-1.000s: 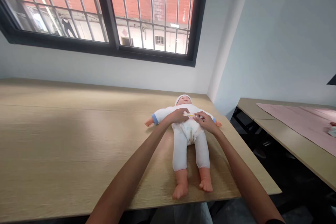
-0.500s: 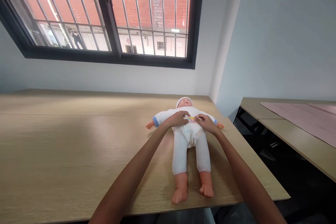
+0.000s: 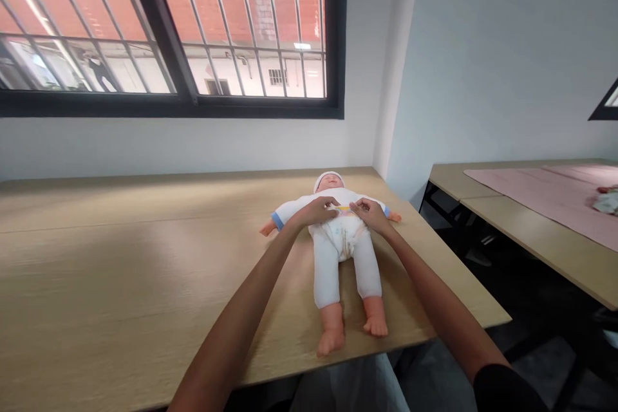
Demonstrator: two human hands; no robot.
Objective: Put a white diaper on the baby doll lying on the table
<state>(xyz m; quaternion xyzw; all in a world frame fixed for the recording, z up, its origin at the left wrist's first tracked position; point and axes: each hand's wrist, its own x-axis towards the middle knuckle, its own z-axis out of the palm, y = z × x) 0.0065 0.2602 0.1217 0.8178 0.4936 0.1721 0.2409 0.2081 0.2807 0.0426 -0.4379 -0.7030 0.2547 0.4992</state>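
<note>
A baby doll (image 3: 369, 273) in a white suit with blue cuffs and a white cap lies on its back, feet towards me. Round its hips sits a white diaper (image 3: 342, 238) with a coloured waistband. My left hand (image 3: 318, 211) is at the waistband's left side, fingers bent and closed on the diaper's edge. On the right side, my right hand (image 3: 371, 214) pinches the same waistband. A yellow strip (image 3: 344, 208) shows between the two hands. The fingertips are small in view and partly hidden.
The doll lies near the right end of a wooden table (image 3: 145, 283). Across a gap on the right stands another table with a pink cloth (image 3: 526, 196) and a patterned item (image 3: 606, 199) on it. A barred window (image 3: 241, 32) is in the wall behind.
The view has swung to the right, so more of the pink-covered table shows. Both hands stay at the diaper's waistband, with little visible change in their grip.
</note>
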